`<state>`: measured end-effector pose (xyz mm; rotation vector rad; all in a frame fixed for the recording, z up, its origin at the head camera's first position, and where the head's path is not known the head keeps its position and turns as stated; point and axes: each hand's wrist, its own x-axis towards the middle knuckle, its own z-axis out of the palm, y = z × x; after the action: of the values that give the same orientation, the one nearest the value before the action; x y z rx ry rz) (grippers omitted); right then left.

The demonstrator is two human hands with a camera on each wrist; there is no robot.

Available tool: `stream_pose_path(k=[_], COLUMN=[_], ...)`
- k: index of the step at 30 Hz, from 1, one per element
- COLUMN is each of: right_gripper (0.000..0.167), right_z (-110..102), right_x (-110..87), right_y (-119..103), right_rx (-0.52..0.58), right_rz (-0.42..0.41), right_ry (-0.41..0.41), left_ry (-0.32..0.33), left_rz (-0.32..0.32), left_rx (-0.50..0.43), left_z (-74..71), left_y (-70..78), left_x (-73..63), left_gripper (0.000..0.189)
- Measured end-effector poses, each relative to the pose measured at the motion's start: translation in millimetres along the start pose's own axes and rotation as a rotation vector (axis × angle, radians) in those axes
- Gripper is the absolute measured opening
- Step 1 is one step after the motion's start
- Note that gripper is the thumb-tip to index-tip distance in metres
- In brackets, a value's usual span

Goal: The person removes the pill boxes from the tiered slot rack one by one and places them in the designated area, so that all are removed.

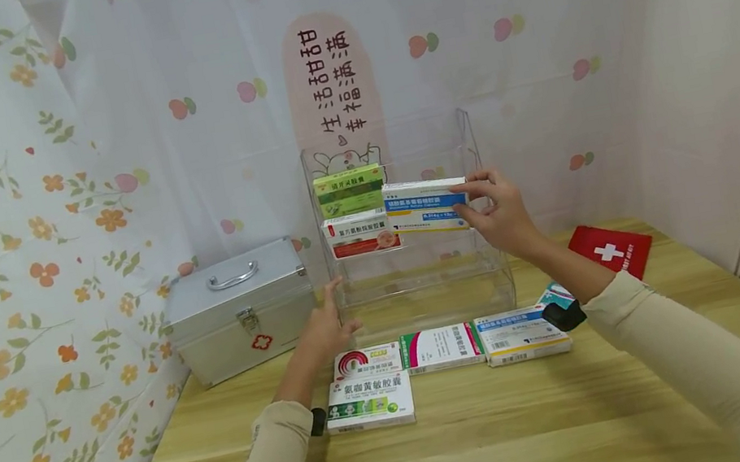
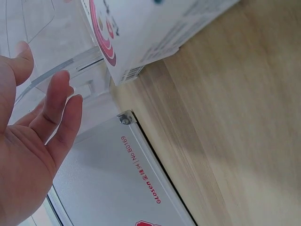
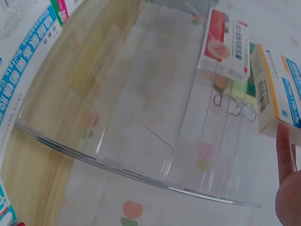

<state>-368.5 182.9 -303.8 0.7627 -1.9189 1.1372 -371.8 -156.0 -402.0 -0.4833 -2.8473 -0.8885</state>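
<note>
My right hand (image 1: 502, 214) pinches the right end of a blue-and-white medicine box (image 1: 427, 206) in front of the upper tiers of a clear acrylic display rack (image 1: 424, 284). In the right wrist view, a finger lies along the end of that box (image 3: 275, 94). On the rack's left side, a green medicine box (image 1: 350, 193) stands above a red-and-white medicine box (image 1: 361, 234). My left hand (image 1: 324, 328) is beside the rack's lower left edge, fingers loosely extended and holding nothing. From the left wrist view (image 2: 35, 127), I cannot tell whether it touches the rack.
Several medicine boxes lie before the rack, including a green-banded one (image 1: 369, 403), a pink-and-green one (image 1: 441, 347) and a blue-and-white one (image 1: 523, 333). A silver first-aid case (image 1: 242, 307) stands left; a red first-aid pouch (image 1: 613, 251) lies right, behind my forearm.
</note>
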Motion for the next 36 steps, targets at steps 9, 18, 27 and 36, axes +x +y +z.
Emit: stream_pose_path(k=[9,18,27,36], right_gripper=[0.03,0.032,0.031,0.035], right_z=[-8,-10,-10,-14], right_x=[-24.9,-49.5,-75.3,-96.2], right_y=[-10,-22,-29,-35], right_rx=[0.021,0.039,0.053,0.16], right_rz=[0.094,0.158,0.247,0.384], right_ry=[-0.064,-0.148,-0.23,-0.318], left_ry=[-0.002,-0.016,-0.015,-0.001], left_rz=[-0.003,-0.016,-0.02,-0.027], left_rx=[0.008,-0.007,0.001,0.034], left_z=[0.8,1.7,3.5,3.6], left_y=[-0.8,-1.4,-1.3,1.3], left_x=[2.9,2.8,3.1,2.1], left_gripper=[0.091,0.091,0.092,0.091])
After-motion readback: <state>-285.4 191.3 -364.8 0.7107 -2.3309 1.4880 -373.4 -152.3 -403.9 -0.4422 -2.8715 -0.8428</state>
